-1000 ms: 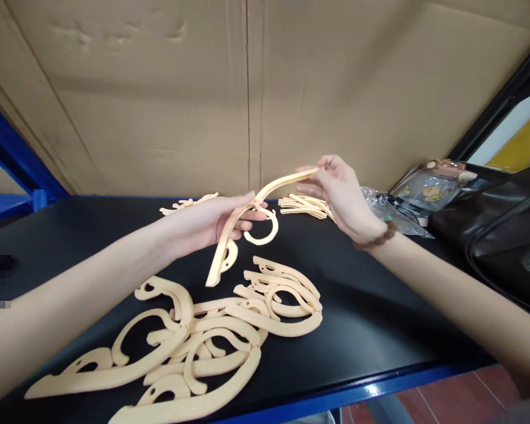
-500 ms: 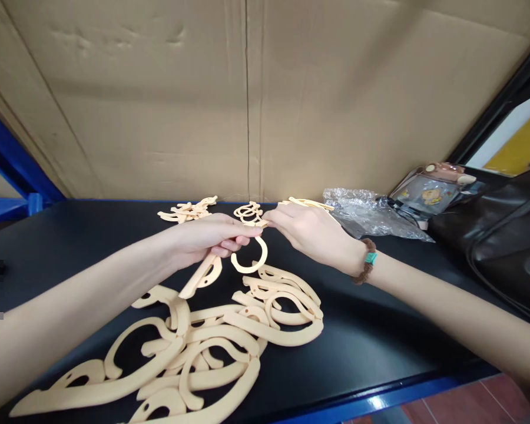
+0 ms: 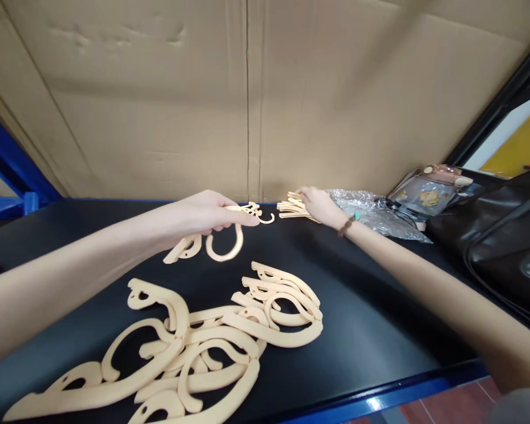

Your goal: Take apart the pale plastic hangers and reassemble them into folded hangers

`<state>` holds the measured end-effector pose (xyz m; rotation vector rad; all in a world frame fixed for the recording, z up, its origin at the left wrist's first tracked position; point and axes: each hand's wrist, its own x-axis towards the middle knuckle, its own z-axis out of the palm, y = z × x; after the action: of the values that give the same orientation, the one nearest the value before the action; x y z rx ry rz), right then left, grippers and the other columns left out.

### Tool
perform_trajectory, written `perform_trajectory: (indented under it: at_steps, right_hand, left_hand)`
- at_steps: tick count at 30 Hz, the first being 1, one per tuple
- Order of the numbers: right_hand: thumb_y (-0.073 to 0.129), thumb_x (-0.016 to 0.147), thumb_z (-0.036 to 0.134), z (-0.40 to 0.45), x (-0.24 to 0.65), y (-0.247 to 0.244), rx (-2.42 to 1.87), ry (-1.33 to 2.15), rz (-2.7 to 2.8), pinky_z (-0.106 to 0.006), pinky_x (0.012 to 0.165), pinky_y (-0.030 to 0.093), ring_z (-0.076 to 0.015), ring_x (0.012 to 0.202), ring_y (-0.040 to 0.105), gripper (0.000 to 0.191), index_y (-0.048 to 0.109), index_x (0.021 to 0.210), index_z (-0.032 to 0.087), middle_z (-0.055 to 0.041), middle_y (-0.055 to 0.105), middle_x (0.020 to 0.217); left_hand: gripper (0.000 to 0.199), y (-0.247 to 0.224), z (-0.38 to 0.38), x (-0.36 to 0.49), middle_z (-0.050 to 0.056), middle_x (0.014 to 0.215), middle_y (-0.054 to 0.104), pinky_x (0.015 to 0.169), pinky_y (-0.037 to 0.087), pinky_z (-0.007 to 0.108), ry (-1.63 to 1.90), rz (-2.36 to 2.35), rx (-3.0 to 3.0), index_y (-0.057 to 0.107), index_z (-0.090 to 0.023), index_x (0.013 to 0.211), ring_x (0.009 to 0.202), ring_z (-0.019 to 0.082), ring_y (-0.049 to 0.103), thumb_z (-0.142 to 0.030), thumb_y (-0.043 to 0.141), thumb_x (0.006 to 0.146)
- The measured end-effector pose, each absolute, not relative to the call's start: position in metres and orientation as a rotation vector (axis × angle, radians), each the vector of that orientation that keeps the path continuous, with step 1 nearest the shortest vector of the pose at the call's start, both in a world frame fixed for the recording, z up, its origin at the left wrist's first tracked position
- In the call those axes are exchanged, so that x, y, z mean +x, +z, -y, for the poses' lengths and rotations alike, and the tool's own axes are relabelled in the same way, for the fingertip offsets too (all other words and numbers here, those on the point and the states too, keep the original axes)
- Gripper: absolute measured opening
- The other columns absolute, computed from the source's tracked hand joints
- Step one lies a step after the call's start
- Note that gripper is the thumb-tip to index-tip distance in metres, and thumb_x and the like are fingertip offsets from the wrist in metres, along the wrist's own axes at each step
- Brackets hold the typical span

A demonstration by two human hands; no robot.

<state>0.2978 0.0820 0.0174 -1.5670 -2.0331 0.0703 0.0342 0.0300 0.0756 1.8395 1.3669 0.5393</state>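
My left hand [image 3: 212, 213] is closed round a cream curved piece [image 3: 225, 255], whose hook hangs below the fingers; a flat end with a hole shows lower left of the hand. Just beyond its fingertips lie small hook pieces [image 3: 267, 219]. My right hand [image 3: 320, 206] reaches to a bundle of straight cream strips [image 3: 294, 206] at the back, its fingers over their right end; whether it grips one is too small to tell. Nearer me, a large pile of cream curved pieces [image 3: 221, 335] spreads over the black table.
Crumpled clear plastic [image 3: 375, 218] lies right of the strips. Behind it stands a transparent pouch with a brown top [image 3: 428, 191], beside a black leather-like bag [image 3: 507, 235]. Cardboard [image 3: 247, 106] walls off the back. A blue frame [image 3: 9, 156] rises at left.
My left hand has moved left and slightly up with its piece. My right hand has left it, going right and back to the strips. The small pile at back left is now hidden behind my left hand.
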Motion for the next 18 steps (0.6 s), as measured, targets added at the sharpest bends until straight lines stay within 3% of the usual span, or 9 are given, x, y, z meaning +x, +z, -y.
perform_trajectory:
  at_steps: [4,7,9,11,15,18]
  right_hand:
    - [0.050,0.089,0.013,-0.104,0.310,0.009,-1.565,0.090,1.944,-0.039,0.093,0.044,-0.0244,0.102,0.062,0.021,0.065,0.104,0.010,-0.0178,0.067,0.107]
    - [0.049,0.094,0.027,-0.089,0.286,0.009,-1.448,0.150,1.959,-0.036,0.099,0.042,-0.0206,0.113,0.058,0.027,0.065,0.110,0.013,-0.0145,0.065,0.119]
    - [0.027,0.102,0.041,-0.066,0.262,0.015,-1.313,0.308,2.023,-0.029,0.092,0.047,-0.0142,0.101,0.063,0.045,0.066,0.110,0.019,-0.0060,0.070,0.109]
    - [0.011,0.102,0.050,-0.041,0.240,0.025,-1.011,0.740,2.043,-0.028,0.082,0.050,-0.0136,0.089,0.065,0.061,0.064,0.113,0.023,-0.0029,0.071,0.095]
    - [0.045,0.095,0.052,-0.008,0.228,0.041,-0.892,0.799,1.986,-0.023,0.064,0.044,-0.0114,0.067,0.055,0.042,0.066,0.090,0.016,0.0011,0.059,0.072]
    - [0.051,0.093,0.048,-0.007,0.241,0.044,-1.004,0.549,2.001,-0.024,0.062,0.038,-0.0102,0.065,0.049,0.039,0.064,0.078,0.014,0.0010,0.054,0.072]
  left_hand:
    - [0.035,0.072,-0.030,0.037,-0.004,0.048,0.033,0.041,0.023,0.024,0.736,-1.174,1.933,0.041,-0.020,0.049,0.042,0.010,0.034,-0.034,0.069,0.063]
    - [0.021,0.073,-0.029,0.047,0.000,0.057,0.043,0.052,0.036,0.025,0.899,-0.886,1.904,0.040,-0.019,0.050,0.055,0.013,0.043,-0.025,0.053,0.065]
    - [0.010,0.073,-0.029,0.053,0.003,0.074,0.057,0.061,0.041,0.027,0.953,-0.780,1.821,0.044,-0.018,0.056,0.066,0.016,0.052,-0.022,0.048,0.064]
    - [0.005,0.070,-0.031,0.056,0.003,0.093,0.063,0.067,0.045,0.028,1.004,-0.757,1.747,0.051,-0.019,0.068,0.074,0.017,0.057,-0.019,0.048,0.063]
    - [0.029,0.063,-0.033,0.047,0.002,0.097,0.065,0.069,0.051,0.027,0.970,-0.847,1.783,0.058,-0.021,0.102,0.078,0.017,0.061,-0.024,0.059,0.073]
    - [0.025,0.061,-0.029,0.034,0.004,0.086,0.065,0.056,0.054,0.026,0.814,-0.946,1.838,0.062,-0.017,0.095,0.068,0.015,0.059,-0.038,0.060,0.081]
